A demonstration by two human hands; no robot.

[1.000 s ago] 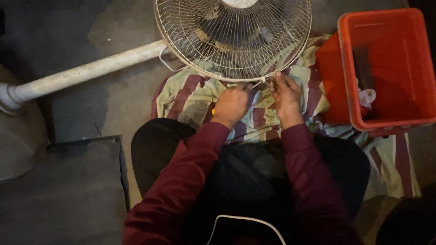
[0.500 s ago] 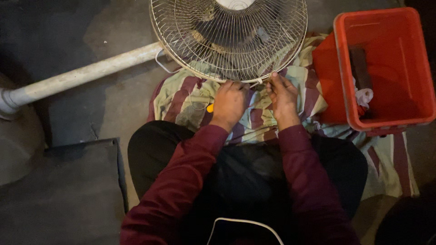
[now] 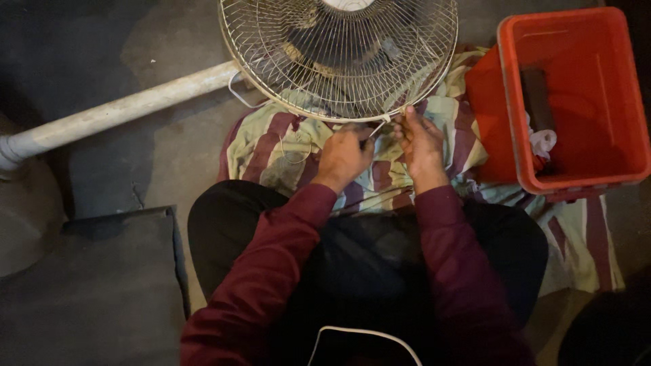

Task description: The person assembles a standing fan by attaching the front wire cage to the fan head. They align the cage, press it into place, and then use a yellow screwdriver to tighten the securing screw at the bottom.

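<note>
**Two hands at the lower rim of a fan grille**

Head view, looking down. The round, pale metal wire fan grille (image 3: 339, 57) lies on a striped green, cream and maroon cloth (image 3: 271, 146) spread over the grey floor, directly in front of the seated person. The left hand (image 3: 344, 157) rests at the grille's lower rim with fingers curled closed around a thin, light-coloured tool (image 3: 377, 128), whose tip meets the rim; its kind cannot be told. The right hand (image 3: 420, 146), just beside it, has fingers bent and pinched against the same part of the rim. A red rectangular plastic crate (image 3: 576, 95) stands to the right, touching the cloth. A white cylindrical pole (image 3: 122, 112) runs away to the left.
</note>
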